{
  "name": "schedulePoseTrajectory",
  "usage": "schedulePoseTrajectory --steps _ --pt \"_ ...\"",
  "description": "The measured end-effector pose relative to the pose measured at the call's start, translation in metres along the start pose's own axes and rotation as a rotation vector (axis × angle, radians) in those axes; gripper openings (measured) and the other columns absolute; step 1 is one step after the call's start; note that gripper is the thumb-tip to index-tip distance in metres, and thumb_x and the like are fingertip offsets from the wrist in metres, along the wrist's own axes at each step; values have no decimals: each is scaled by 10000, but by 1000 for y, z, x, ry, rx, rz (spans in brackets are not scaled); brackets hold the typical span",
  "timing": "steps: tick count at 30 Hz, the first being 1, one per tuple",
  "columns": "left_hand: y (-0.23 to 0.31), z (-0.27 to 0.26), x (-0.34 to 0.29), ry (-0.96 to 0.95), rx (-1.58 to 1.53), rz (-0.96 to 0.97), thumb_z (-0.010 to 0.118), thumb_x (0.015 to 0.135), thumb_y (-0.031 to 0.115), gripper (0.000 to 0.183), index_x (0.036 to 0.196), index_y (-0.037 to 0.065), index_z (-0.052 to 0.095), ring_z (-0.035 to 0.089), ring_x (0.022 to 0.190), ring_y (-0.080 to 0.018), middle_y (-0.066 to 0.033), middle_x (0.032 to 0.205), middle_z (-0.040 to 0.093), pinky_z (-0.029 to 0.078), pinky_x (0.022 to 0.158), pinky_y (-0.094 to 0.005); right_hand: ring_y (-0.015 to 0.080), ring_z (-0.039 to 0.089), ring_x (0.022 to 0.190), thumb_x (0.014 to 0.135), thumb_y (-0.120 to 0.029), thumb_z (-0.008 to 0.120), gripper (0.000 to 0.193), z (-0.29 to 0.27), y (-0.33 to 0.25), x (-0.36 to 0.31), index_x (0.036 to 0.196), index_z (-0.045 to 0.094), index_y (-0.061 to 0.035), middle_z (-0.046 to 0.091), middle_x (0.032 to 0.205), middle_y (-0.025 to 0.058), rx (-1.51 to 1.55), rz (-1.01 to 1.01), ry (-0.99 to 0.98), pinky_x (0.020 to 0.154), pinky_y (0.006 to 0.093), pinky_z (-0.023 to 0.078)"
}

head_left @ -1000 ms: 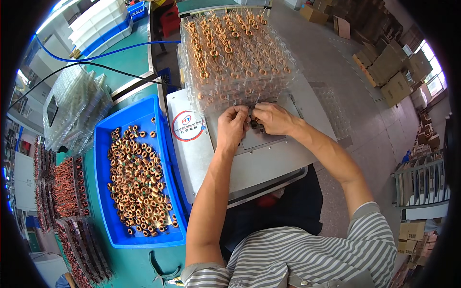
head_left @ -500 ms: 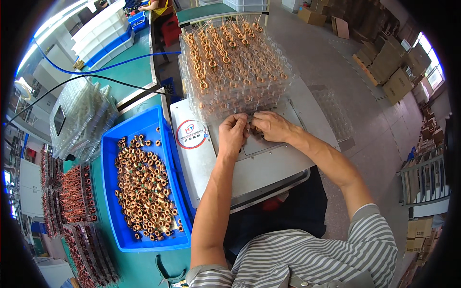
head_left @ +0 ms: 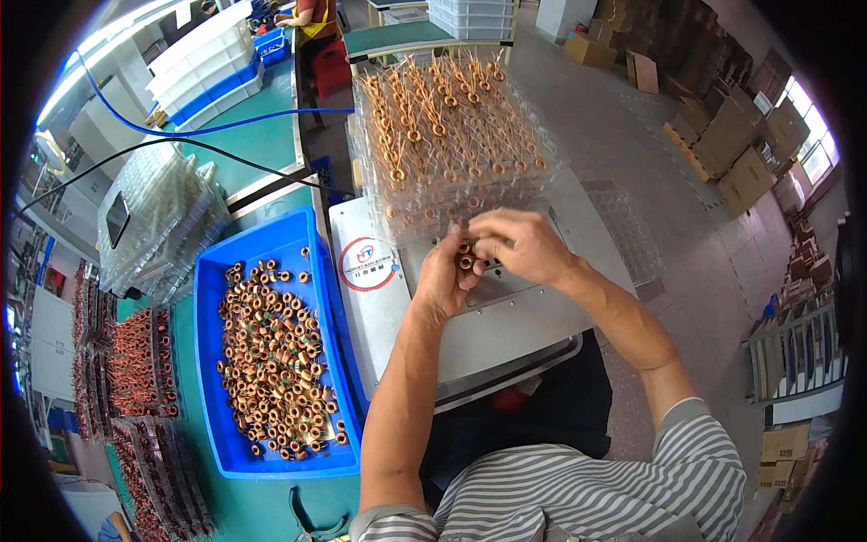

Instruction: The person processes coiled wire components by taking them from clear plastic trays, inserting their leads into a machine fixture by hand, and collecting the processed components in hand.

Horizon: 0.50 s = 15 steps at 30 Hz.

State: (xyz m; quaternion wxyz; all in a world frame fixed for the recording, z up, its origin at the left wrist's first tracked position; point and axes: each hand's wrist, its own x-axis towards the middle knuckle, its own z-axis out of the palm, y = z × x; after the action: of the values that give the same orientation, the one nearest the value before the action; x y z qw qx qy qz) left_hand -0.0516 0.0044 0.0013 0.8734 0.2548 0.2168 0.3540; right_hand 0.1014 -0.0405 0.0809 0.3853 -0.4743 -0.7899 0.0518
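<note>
Over the metal plate of a machine, my two hands meet in front of me. In my left hand, palm turned up, lie a few copper-wound ring coils, with the fingers curled around them. My right hand reaches in from the right, its thumb and fingers bent together at the coils; whether a coil is between its fingertips is hidden. Just beyond the hands stands a stack of clear plastic trays. Coils with long upright wire ends fill rows of the top tray.
At my left, a blue bin holds many loose ring coils. Pliers lie near it on the green bench. Farther left are stacked clear trays and racks of red-wired coils. Cables cross behind; cardboard boxes sit right.
My left hand has rolled palm-up, bringing the coils into sight. The right hand has lifted slightly and shifted to the right, its fingers more bent. The whole view has shifted a little.
</note>
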Motion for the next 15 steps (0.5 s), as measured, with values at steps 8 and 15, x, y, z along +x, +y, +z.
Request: schedulePoseTrajectory --steps 8,15 --pt "11 6 -9 -61 -31 35 395 1010 356 405 1194 23 534 555 644 -162 -89 841 607 296 402 -207 279 677 828 831 -244 691 211 -11 33 126 910 705 -49 704 869 126 -317 232 149 729 395 516" --pt "18 6 -10 -106 -17 31 377 980 347 446 1272 36 508 565 704 -147 -75 896 634 310 439 -213 287 684 767 776 -268 706 156 10 47 161 792 736 -115 719 801 94 -254 394 97 731 412 531"
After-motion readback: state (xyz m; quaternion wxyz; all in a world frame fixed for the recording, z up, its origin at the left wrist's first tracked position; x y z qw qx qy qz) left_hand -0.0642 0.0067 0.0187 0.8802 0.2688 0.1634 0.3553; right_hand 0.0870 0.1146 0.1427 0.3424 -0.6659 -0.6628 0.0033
